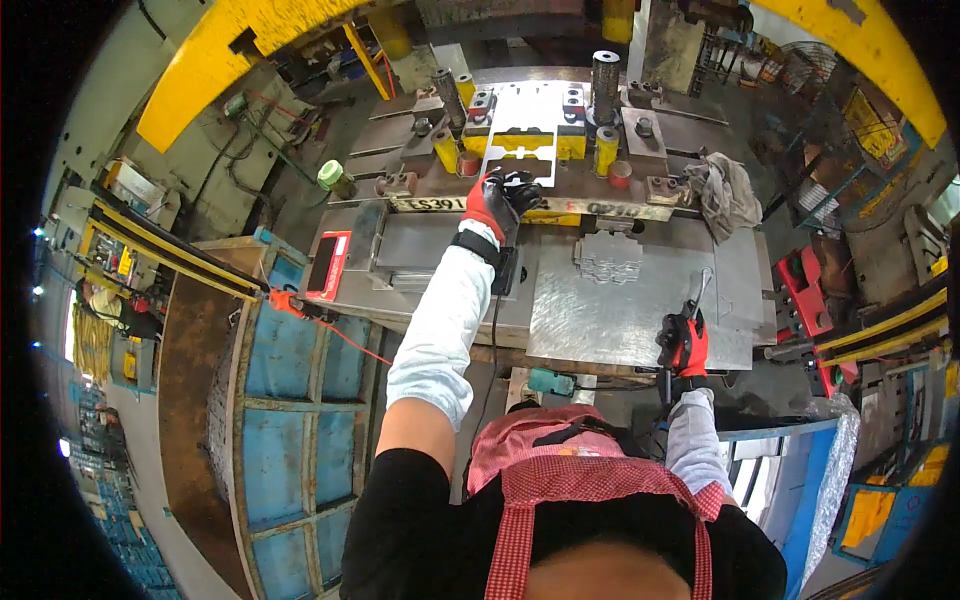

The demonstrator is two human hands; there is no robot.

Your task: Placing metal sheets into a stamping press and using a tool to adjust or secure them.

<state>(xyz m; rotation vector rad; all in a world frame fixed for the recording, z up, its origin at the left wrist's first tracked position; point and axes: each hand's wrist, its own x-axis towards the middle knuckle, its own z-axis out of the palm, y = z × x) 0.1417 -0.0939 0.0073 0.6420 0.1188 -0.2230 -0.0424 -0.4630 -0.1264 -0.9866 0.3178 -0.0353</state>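
My left hand (497, 202), in a red and black glove, reaches far forward to a press die. Its fingers curl closed at the near edge of a bright sheet-metal piece (522, 112) with cut-outs, which lies across the die. In my right hand (684, 346), also gloved, is a hand tool (704, 292) with a slim silver end pointing away from me; its exact kind is unclear. Below that hand and to its left lies a flat metal sheet (570, 315). A stack of cut metal pieces (608, 258) rests on the sheet's far part.
Guide posts (605, 90) rise from the die, and yellow press guards (245, 50) arch overhead. A grey rag (728, 195) hangs at the die's right. To the left are a red-edged dark panel (329, 265), a light green-capped bottle (335, 177) and a blue crate (275, 420).
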